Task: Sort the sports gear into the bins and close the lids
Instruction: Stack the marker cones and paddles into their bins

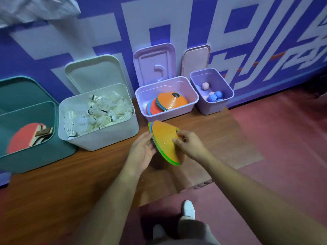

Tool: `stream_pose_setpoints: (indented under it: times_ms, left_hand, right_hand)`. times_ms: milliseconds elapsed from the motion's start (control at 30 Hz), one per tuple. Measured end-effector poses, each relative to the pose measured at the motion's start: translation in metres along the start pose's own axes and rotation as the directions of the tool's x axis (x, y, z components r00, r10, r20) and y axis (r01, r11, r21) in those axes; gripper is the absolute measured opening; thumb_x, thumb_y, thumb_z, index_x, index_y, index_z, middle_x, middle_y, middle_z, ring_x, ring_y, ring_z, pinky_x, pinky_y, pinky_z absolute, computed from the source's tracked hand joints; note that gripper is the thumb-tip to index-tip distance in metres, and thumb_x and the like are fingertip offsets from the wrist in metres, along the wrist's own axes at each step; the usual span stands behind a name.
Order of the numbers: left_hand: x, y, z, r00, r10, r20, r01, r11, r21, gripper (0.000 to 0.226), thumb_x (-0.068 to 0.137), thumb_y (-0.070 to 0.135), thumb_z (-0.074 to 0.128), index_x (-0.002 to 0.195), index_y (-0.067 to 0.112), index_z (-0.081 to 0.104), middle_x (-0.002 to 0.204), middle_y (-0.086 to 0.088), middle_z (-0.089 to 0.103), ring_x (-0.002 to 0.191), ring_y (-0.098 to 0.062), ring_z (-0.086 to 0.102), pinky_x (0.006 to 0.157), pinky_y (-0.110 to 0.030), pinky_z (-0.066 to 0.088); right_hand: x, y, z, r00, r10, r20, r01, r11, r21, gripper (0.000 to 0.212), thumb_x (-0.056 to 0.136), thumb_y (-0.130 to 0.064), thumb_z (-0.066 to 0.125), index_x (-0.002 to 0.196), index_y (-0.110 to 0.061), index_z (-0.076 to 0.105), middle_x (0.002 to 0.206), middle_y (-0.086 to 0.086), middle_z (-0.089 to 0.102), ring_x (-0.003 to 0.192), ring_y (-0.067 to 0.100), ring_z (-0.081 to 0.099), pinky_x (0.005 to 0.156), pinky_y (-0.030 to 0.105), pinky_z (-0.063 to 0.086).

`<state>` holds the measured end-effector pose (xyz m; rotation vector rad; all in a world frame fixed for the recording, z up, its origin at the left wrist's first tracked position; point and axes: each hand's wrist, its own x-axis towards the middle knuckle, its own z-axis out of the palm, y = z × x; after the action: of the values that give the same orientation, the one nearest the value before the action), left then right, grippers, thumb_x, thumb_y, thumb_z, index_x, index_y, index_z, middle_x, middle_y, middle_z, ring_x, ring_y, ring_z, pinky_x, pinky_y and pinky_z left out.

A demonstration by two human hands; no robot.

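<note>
Both hands hold a stack of disc cones (pixel 164 141) just before the lilac bin (pixel 167 110): left hand (pixel 144 149) spread under it, right hand (pixel 190 145) pinching its top.

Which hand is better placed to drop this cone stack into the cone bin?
Right, probably. The right hand pinches the cone stack at its top, while the left hand only rests open against its edge.
</note>
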<state>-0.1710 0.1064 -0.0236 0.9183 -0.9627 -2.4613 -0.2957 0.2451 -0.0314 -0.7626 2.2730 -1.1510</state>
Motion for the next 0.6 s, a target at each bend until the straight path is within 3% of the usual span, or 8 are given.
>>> stream_pose_setpoints:
  times_ms: [67, 167, 267, 333, 400, 467, 500, 600]
  left_hand:
    - [-0.008, 0.005, -0.001, 0.999, 0.038, 0.021, -0.040, 0.996, 0.079, 0.018, 0.092, 0.006, 0.056, 0.109, 0.005, 0.062, 0.099, -0.011, 0.071, 0.087, -0.020, 0.068, 0.081, -0.035, 0.057]
    - [-0.013, 0.016, -0.001, 0.994, 0.105, -0.040, -0.095, 0.978, 0.187, 0.014, 0.090, -0.004, 0.056, 0.101, 0.002, 0.063, 0.096, -0.014, 0.069, 0.084, -0.023, 0.066, 0.073, -0.030, 0.059]
    - [-0.011, 0.036, 0.002, 0.987, 0.154, -0.048, -0.143, 0.973, 0.182, 0.013, 0.089, -0.006, 0.055, 0.097, 0.001, 0.062, 0.095, -0.015, 0.067, 0.085, -0.023, 0.064, 0.075, -0.030, 0.057]
    - [-0.005, 0.054, 0.007, 0.981, 0.191, -0.035, -0.185, 0.972, 0.146, 0.013, 0.089, -0.006, 0.055, 0.098, 0.001, 0.063, 0.094, -0.014, 0.069, 0.084, -0.021, 0.066, 0.079, -0.031, 0.056]
    - [0.002, 0.071, 0.014, 0.977, 0.211, -0.021, -0.207, 0.972, 0.114, 0.013, 0.089, -0.005, 0.056, 0.097, 0.001, 0.064, 0.094, -0.013, 0.070, 0.084, -0.020, 0.067, 0.083, -0.035, 0.055]
    - [0.014, 0.085, 0.023, 0.976, 0.219, -0.009, -0.217, 0.973, 0.082, 0.013, 0.089, -0.006, 0.056, 0.097, 0.000, 0.065, 0.092, -0.012, 0.072, 0.081, -0.019, 0.068, 0.078, -0.032, 0.059]
    - [0.021, 0.090, 0.029, 0.976, 0.217, -0.011, -0.216, 0.974, 0.066, 0.014, 0.089, -0.007, 0.055, 0.097, -0.001, 0.065, 0.089, -0.012, 0.073, 0.078, -0.018, 0.069, 0.072, -0.029, 0.059]
    - [0.047, 0.097, 0.046, 0.982, 0.185, -0.026, -0.185, 0.983, 0.023, 0.016, 0.090, -0.007, 0.053, 0.101, -0.003, 0.063, 0.085, -0.010, 0.075, 0.074, -0.017, 0.071, 0.066, -0.025, 0.058]
  right_hand:
    - [-0.009, -0.014, 0.003, 0.999, -0.048, -0.018, 0.047, 0.997, -0.055, 0.040, 0.090, -0.023, 0.067, 0.125, -0.003, 0.062, 0.110, 0.013, 0.067, 0.090, 0.012, 0.051, 0.080, 0.023, 0.038]
    - [-0.018, -0.032, 0.006, 0.994, -0.106, -0.039, 0.101, 0.988, -0.117, 0.042, 0.090, -0.025, 0.067, 0.127, -0.007, 0.061, 0.121, 0.011, 0.066, 0.099, 0.021, 0.059, 0.083, 0.021, 0.037]
    - [-0.019, -0.044, 0.006, 0.971, -0.176, -0.160, 0.179, 0.984, 0.005, 0.037, 0.088, -0.025, 0.070, 0.123, -0.015, 0.064, 0.115, 0.006, 0.058, 0.098, 0.015, 0.056, 0.087, 0.020, 0.041]
    - [-0.007, -0.048, 0.001, 0.938, -0.132, -0.319, 0.163, 0.984, 0.071, 0.034, 0.088, -0.029, 0.069, 0.120, -0.018, 0.065, 0.111, 0.006, 0.055, 0.098, 0.011, 0.052, 0.085, 0.021, 0.043]
    - [0.014, -0.046, -0.007, 0.933, 0.037, -0.358, 0.007, 0.993, 0.121, 0.044, 0.089, -0.038, 0.066, 0.123, -0.012, 0.061, 0.117, 0.010, 0.057, 0.107, 0.016, 0.052, 0.092, 0.026, 0.042]
    - [0.033, -0.048, -0.017, 0.943, 0.272, -0.192, -0.206, 0.930, 0.304, 0.054, 0.086, -0.053, 0.062, 0.122, -0.012, 0.061, 0.119, 0.009, 0.062, 0.106, 0.022, 0.058, 0.092, 0.035, 0.046]
    - [0.042, -0.051, -0.021, 0.935, 0.351, -0.044, -0.293, 0.840, 0.456, 0.055, 0.085, -0.058, 0.061, 0.118, -0.015, 0.062, 0.115, 0.007, 0.066, 0.100, 0.023, 0.062, 0.086, 0.036, 0.050]
    - [0.071, -0.052, -0.034, 0.898, 0.348, 0.267, -0.422, 0.515, 0.746, 0.045, 0.089, -0.051, 0.063, 0.116, -0.016, 0.065, 0.108, 0.003, 0.073, 0.096, 0.024, 0.070, 0.076, 0.042, 0.057]
